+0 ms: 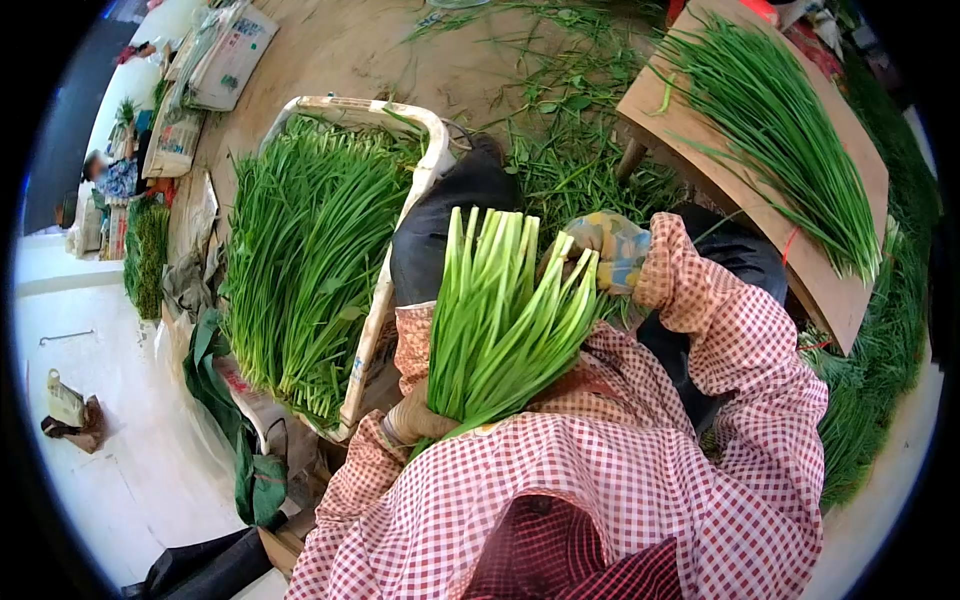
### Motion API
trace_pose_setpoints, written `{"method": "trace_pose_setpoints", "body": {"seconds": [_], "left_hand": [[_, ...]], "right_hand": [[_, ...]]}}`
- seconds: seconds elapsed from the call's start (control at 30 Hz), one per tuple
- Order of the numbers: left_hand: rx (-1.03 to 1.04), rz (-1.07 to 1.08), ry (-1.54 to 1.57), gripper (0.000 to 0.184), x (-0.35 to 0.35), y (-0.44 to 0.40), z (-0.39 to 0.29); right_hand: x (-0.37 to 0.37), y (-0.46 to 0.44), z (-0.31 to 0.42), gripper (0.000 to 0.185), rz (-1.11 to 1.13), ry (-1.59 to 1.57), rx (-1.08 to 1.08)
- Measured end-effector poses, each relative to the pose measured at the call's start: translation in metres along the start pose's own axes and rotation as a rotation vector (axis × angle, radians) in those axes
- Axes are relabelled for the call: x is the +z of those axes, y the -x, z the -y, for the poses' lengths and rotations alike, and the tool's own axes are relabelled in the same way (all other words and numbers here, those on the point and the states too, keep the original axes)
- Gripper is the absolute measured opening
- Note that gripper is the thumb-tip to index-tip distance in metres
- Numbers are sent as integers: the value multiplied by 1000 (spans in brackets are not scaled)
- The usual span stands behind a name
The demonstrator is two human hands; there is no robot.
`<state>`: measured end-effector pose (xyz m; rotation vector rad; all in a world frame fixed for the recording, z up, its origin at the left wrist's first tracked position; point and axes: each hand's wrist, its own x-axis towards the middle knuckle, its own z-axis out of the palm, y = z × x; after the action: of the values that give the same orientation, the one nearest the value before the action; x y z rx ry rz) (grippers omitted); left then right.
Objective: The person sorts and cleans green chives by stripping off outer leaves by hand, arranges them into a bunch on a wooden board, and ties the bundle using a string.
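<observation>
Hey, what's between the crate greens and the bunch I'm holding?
Between the crate greens and held bunch, the head view shows the crate's pale rim, then a dark-clad knee and checked cloth.

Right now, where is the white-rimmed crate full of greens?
In the head view, the white-rimmed crate sits left of centre, beside the person's dark-clad left leg and left of the bunch of greens in the left hand.
</observation>
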<state>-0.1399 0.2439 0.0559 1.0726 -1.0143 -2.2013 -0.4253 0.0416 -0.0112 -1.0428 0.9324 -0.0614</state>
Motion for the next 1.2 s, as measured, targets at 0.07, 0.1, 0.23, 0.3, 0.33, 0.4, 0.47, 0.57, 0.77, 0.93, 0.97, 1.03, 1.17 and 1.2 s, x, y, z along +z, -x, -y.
{"method": "trace_pose_setpoints", "body": {"seconds": [0.07,0.1,0.23,0.3,0.33,0.4,0.47,0.57,0.77,0.93,0.97,1.03,1.17,1.2], "left_hand": [[13,-58,63,75,12,-6,-8],[26,-110,125,75,16,-8,-12],[-5,-167,-139,77,12,-9,-13],[-19,-204,-181,72,24,-11,-26],[-39,-281,-128,67,32,-13,-33],[-90,-351,-186,59,32,-18,-32],[-98,-316,-176,58,30,-26,-32],[-39,-271,-170,53,28,-31,-29],[55,-167,-417,67,11,-18,-10],[113,-167,382,83,-6,8,1],[135,-160,378,83,-4,7,-7],[105,-148,446,87,1,4,-22],[176,-31,291,82,5,-11,-24],[259,25,261,78,8,-19,-22]], "right_hand": [[-1,-41,10,18,-177,-24,212],[-5,-68,11,18,-253,-3,356],[-71,-48,-4,19,-645,762,37],[-124,-86,-53,23,-671,300,173],[-103,-55,-31,40,-688,573,115],[-73,-25,7,71,-406,474,-74],[-37,-13,36,70,-10,103,-313],[17,-7,65,52,30,573,-463],[-34,-39,55,31,-680,220,-343],[-43,62,41,65,0,360,-137],[-37,70,33,67,218,250,14],[-19,73,3,74,424,9,-32],[35,39,1,89,411,-530,-584],[43,32,11,93,461,-673,-650]]}}
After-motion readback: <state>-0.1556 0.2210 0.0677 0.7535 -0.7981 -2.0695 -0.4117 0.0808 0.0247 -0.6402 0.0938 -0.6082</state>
